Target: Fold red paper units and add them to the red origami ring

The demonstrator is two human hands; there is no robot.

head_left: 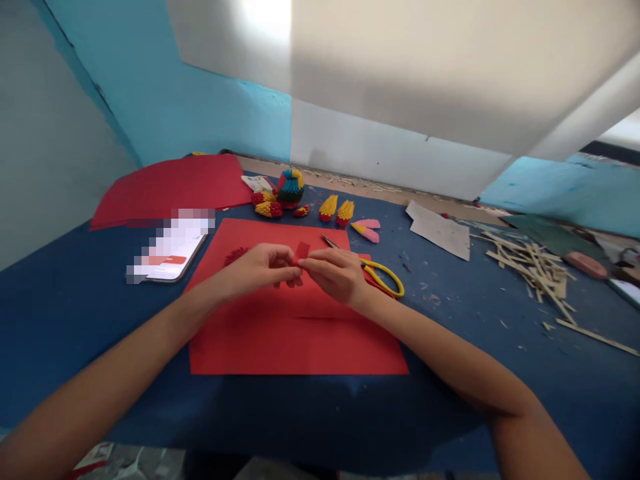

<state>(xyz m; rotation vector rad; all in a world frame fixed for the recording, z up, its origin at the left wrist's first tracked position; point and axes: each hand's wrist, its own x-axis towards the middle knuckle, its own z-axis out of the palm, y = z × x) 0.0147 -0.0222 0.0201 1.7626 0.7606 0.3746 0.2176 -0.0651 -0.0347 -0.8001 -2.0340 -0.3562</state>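
Between my fingertips is a small red paper piece (302,251), held above a large red sheet (300,347) on the blue table. My left hand (265,267) pinches it from the left, and my right hand (336,272) pinches it from the right. Yellow-handled scissors (395,283) lie beyond my right hand, their middle hidden behind it. Behind my left wrist, a spiky red paper piece (236,255) rests on the sheet, partly covered.
A phone (193,250) lies at left, near stacked red sheets (170,183). Red-and-yellow folded-paper pieces (328,208) and a multicoloured one (291,188) stand at the back. Pink-and-yellow pieces (367,228), a grey sheet (440,230) and loose pale strips (537,267) lie to the right.
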